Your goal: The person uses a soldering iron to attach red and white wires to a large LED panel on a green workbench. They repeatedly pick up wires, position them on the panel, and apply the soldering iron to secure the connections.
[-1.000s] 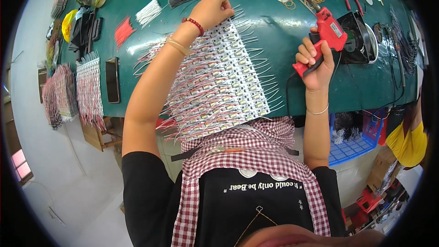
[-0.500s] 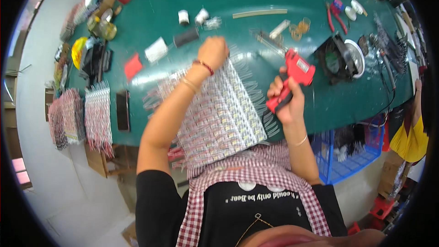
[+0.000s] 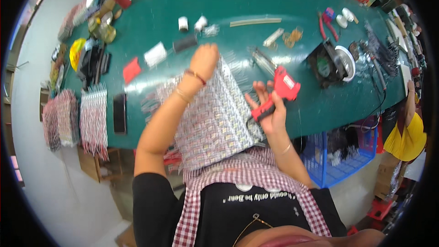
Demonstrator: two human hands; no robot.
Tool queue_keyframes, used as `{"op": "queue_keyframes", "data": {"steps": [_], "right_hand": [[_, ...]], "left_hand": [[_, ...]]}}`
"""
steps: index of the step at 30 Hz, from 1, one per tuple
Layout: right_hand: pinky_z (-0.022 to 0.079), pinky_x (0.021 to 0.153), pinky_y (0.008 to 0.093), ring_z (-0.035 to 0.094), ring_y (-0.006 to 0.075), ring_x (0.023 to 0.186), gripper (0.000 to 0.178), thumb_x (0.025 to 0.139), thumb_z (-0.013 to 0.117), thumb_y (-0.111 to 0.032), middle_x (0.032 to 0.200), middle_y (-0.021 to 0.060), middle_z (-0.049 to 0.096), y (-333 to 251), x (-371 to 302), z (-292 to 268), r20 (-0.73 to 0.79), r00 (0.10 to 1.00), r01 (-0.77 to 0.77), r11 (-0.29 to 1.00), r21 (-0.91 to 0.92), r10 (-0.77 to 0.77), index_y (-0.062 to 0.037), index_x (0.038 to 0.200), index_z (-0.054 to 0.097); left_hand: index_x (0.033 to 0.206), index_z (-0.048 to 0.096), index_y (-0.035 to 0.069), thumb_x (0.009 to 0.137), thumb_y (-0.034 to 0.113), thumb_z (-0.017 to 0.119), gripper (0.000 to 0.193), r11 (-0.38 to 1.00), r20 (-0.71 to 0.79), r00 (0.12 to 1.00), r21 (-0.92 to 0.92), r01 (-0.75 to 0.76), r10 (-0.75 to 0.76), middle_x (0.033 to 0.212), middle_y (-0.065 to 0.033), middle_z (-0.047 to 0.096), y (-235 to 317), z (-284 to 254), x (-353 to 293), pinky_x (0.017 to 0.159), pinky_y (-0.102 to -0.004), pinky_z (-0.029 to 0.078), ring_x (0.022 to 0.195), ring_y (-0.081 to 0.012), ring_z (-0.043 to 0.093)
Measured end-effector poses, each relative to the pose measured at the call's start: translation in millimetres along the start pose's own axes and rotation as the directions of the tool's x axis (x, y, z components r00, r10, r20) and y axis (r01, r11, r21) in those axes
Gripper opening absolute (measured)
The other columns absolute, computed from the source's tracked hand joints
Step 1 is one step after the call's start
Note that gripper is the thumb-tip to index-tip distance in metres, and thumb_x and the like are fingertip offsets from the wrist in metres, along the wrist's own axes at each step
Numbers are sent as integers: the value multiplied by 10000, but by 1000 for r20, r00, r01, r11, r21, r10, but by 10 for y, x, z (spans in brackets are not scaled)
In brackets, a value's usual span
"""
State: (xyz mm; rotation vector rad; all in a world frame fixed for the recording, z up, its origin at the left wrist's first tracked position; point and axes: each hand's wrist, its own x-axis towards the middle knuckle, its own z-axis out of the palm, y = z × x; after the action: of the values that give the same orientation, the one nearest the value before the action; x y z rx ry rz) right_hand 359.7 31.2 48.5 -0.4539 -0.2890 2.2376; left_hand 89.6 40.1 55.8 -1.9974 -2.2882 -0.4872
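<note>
A panel covered in rows of small pale parts and white wires (image 3: 206,119) lies at the table's near edge, against my apron. Thin wire ends stick out along its sides. My left hand (image 3: 205,60) is closed at the panel's far corner; whatever its fingertips pinch is hidden. In my right hand (image 3: 272,110), over the panel's right edge, rests a red and black soldering gun (image 3: 285,84). Its handle lies across the palm under the thumb, while the other fingers are loosened and partly spread. The gun's metal tip points away, toward the far left.
Beyond the panel are white spools (image 3: 183,24), a dark roll (image 3: 184,43) and a pale strip (image 3: 255,22). Right stand a black fan (image 3: 325,64) and red pliers (image 3: 325,27). A phone (image 3: 120,113) and wired bundles (image 3: 94,119) lie left. A blue crate (image 3: 331,174) sits below; someone in yellow (image 3: 408,137) is far right.
My right hand has moved left and nearer with the soldering gun, and its fingers have loosened from the handle. My left hand stays closed at the far corner. The view has shifted slightly.
</note>
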Motion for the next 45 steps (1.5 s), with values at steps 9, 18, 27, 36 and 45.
{"op": "queue_keyframes", "data": {"steps": [9,18,27,36,45], "right_hand": [[270,1114,556,389,264,1334,311,928,534,-155,1267,157,531,52,-1,27,0,999,32,993,-111,-32,-117,1219,428],[290,1104,548,387,257,1335,311,921,554,-149,1266,163,534,56,24,16,1,999,41,993,-110,-41,-101,1203,429],[298,1099,548,397,258,1328,318,917,559,-147,1269,179,530,51,22,23,-6,999,52,993,-106,-53,-91,1202,430],[299,1094,558,387,275,1334,306,925,542,-146,1281,192,513,40,14,21,-2,999,39,994,-102,-39,-97,1206,433],[302,1090,560,387,274,1333,289,925,542,-147,1279,189,515,40,10,24,-9,999,46,994,-102,-47,-98,1194,449]], "left_hand": [[739,595,-51,854,191,597,268,951,75,952,-57,303,-298,729,-251,625,-56,-242,-381,681,-485,491,714,-421,615],[689,613,-45,789,164,620,231,905,86,916,-142,401,-392,876,-236,591,-139,-85,-489,749,-434,486,819,-385,594],[706,600,-23,780,168,636,208,926,68,935,-132,354,-348,856,-192,560,-203,-146,-473,727,-430,475,812,-370,586],[768,627,7,794,168,599,166,950,123,952,-109,292,-279,855,-191,599,-68,-77,-209,701,-461,506,757,-385,608],[736,638,-28,786,130,582,175,953,132,951,-73,292,-281,754,-233,653,-167,-3,-83,743,-468,504,783,-400,636]]}}
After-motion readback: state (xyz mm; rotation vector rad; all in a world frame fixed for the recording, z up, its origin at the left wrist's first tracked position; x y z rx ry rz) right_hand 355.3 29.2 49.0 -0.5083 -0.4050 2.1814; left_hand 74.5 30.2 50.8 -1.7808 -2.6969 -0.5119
